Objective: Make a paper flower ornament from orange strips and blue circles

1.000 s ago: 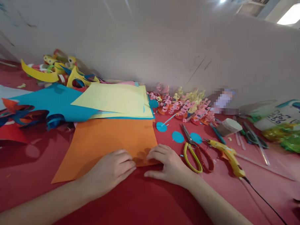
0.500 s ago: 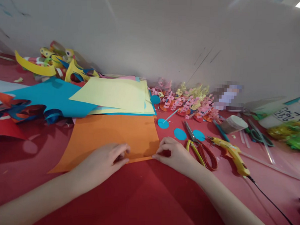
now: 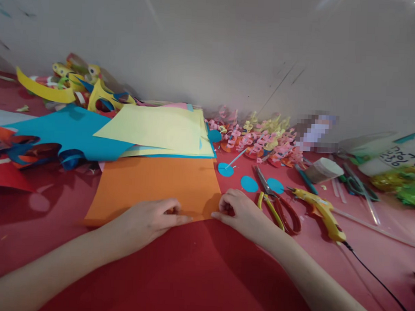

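Observation:
A sheet of orange paper [image 3: 158, 181] lies flat in front of me, its far edge meeting the pile of pale yellow paper [image 3: 153, 128]. At the middle of the near edge, my left hand [image 3: 156, 217] has its fingers curled, with the thumb lying along that edge. My right hand [image 3: 237, 212] is closed at the near right corner, thumb and fingers pinched on the paper. The near edge looks turned over in a narrow strip, though the hands partly hide it. Beside my right hand are scissors [image 3: 269, 190] with one red and one yellow handle.
Blue paper discs [image 3: 249, 184] lie right of the sheet; one carries a thin stick. Farther right are a yellow glue gun [image 3: 320, 211] with its cord and a roll of tape [image 3: 324, 170]. Pink curled-paper pieces [image 3: 259, 141] stand by the wall. Cut blue paper [image 3: 74, 131] lies left.
My left hand has slid slightly right along the near edge, its thumb now straighter. The sheet's near left corner no longer sticks out as far toward me. My right hand has barely moved.

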Available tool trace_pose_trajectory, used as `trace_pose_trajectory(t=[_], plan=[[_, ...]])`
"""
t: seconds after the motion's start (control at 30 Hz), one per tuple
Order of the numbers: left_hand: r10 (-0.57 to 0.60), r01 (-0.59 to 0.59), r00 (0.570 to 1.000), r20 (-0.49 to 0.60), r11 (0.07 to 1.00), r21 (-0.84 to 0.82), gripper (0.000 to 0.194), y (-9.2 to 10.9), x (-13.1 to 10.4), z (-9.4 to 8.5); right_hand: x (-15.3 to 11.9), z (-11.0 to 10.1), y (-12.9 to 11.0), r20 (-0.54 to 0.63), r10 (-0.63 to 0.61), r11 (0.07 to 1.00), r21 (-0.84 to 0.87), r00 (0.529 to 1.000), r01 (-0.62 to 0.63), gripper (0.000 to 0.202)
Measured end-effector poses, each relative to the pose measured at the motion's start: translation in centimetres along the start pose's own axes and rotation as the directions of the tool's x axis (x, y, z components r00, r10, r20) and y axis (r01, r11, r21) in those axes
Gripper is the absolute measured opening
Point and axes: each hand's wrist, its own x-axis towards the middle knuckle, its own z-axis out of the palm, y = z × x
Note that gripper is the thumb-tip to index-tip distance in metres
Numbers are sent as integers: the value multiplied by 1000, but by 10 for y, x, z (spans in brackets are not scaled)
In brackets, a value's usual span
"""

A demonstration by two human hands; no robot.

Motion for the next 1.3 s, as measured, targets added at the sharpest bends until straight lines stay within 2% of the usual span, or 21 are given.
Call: trace_pose_trajectory(t=[0.2, 0.4, 0.5, 0.6, 0.7, 0.83, 1.3], plan=[[39, -43, 998, 47, 995, 91, 34, -4, 1, 3, -1, -1, -1, 9, -19, 1000, 9, 1000, 19, 19], [74, -86, 995, 61, 972, 220, 40, -8, -1, 9, -3, -10, 0, 69, -69, 997, 26, 995, 67, 9], [84, -94, 995, 52, 966, 243, 38, -6, 0, 7, -5, -5, -5, -9, -68, 995, 71, 998, 68, 5], [91, -99, 995, 44, 957, 271, 36, -3, 1, 6, -6, 8, -15, -197, 15, 1000, 26, 980, -10, 24], [109, -109, 994, 16, 951, 289, 36, -3, 0, 6, -6, 21, -26, -281, 43, 996, -57, 959, -62, 39], [120, -119, 993, 14, 945, 303, 37, -3, -1, 7, -6, 27, -31, -294, 39, 991, -109, 955, -74, 36], [121, -119, 993, 12, 944, 309, 35, -4, -1, 7, -5, 23, -31, -255, 67, 991, -97, 965, -94, 37]])
